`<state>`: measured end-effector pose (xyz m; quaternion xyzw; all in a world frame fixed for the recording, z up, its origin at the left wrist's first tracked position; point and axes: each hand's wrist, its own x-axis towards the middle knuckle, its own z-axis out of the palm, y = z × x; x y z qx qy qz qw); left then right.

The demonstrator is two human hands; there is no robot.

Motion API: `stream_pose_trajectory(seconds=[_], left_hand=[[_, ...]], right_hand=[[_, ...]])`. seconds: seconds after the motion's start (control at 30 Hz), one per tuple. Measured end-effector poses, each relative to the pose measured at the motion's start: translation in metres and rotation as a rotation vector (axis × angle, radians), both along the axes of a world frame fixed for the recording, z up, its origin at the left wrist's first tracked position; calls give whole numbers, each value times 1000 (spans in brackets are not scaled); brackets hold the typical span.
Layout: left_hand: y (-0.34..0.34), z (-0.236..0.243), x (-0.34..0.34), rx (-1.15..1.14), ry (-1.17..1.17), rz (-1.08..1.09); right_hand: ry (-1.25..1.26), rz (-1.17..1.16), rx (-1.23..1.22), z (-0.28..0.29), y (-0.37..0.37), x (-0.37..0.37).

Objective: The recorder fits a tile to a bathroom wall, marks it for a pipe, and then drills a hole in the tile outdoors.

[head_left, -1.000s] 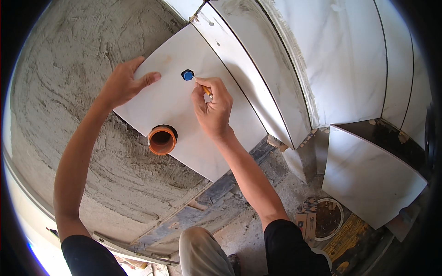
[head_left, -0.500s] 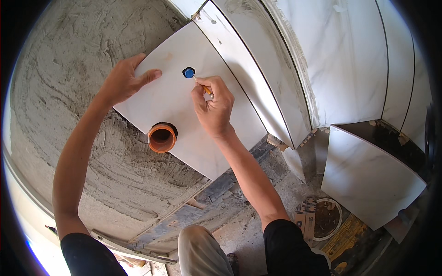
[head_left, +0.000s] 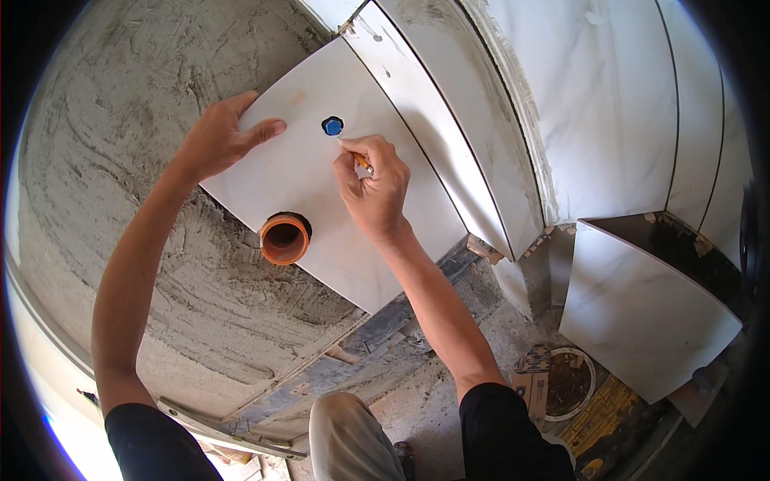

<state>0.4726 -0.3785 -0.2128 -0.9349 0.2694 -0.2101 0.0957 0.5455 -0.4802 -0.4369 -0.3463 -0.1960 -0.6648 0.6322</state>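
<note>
A white marbled tile [head_left: 369, 248] lies against the rough cement wall. Near its upper middle, a blue plug [head_left: 334, 127] shows through a small round hole. An orange pipe [head_left: 273, 255] sticks out through a notch in the tile's lower left edge. My left hand [head_left: 220, 140] rests on the tile's left edge, thumb flat on its face and fingers stretched around the rim. My right hand [head_left: 375, 184] pinches a short yellow pencil [head_left: 363, 162], its tip at the tile just below the blue plug.
Bare grey cement [head_left: 120, 120] spreads to the left of the tile. Tiled wall panels [head_left: 593, 104] stand at the right. A loose white tile [head_left: 642, 305] leans at the lower right, beside a round bucket [head_left: 571, 385] and a yellow-and-black board [head_left: 601, 413]. A long metal strip [head_left: 216, 433] lies lower left.
The view has shifted very slightly. The pencil tip sits a little farther below the blue plug; my left hand keeps its hold on the tile.
</note>
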Motion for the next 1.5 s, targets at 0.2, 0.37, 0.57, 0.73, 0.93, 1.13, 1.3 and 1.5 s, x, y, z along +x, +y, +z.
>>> stream_pose_trajectory(seconds=[0.2,0.37,0.57,0.73,0.93,1.13,1.3,1.5], left_hand=[[2,-1,0,2,-17,-21],[-2,-2,-1,-3,4,14],[3,0,1,-11,-3,-16],[1,-2,3,-30,3,-14],[-2,-2,-1,-14,-9,2],[-1,-1,-1,-15,-5,5],[3,-2,2,-18,-14,-17],[-1,-1,3,36,-50,-15]], right_hand=[[-21,5,-17,2,0,-4],[25,57,38,0,1,-3],[-5,10,5,3,4,-1],[15,32,16,5,3,-3],[23,54,13,9,6,-5],[40,45,7,10,7,-6],[53,62,3,11,7,-8],[63,96,108,-1,8,-18]])
